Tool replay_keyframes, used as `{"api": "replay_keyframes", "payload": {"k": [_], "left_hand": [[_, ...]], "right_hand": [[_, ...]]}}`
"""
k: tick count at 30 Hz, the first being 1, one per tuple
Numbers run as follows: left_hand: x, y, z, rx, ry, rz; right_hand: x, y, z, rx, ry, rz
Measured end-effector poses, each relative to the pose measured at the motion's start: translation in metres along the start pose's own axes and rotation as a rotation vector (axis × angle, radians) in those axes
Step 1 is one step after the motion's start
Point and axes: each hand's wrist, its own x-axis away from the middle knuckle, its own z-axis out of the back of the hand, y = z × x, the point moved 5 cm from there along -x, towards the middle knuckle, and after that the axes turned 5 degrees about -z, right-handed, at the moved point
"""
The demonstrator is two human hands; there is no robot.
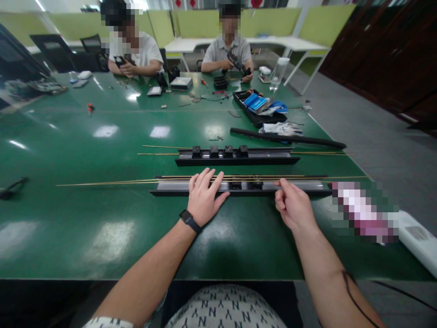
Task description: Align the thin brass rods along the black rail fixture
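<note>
In front of me a long black rail with a pale inner channel lies crosswise on the green table. Several thin brass-coloured rods run along it and stick out past both ends. My left hand rests flat over the rods and the rail, fingers spread. Farther right, my right hand is closed, its thumb and index finger pinching at a rod over the rail; the exact grip is partly hidden. Between my hands, two small black blocks sit in the channel beneath the rods.
Beyond lies a second black rail with several black blocks. Behind it are a black tube, gloves and a black tray. A white device lies at right. Two people sit across the table, one holding a power tool.
</note>
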Motion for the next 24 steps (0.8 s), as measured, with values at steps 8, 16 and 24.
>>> {"api": "replay_keyframes", "payload": {"k": [8, 16, 24], "left_hand": [[-0.0003, 0.0005, 0.0, -0.007, 0.004, -0.006], [-0.0008, 0.0001, -0.0006, -0.007, -0.01, 0.004], [-0.0003, 0.0, -0.0002, -0.002, 0.0, 0.001]], "right_hand": [[0.0015, 0.0043, -0.0088, 0.039, -0.095, -0.042], [-0.0016, 0.0027, -0.0024, 0.0, -0.028, 0.011], [0.0002, 0.0031, -0.0036, -0.014, -0.014, -0.023]]}}
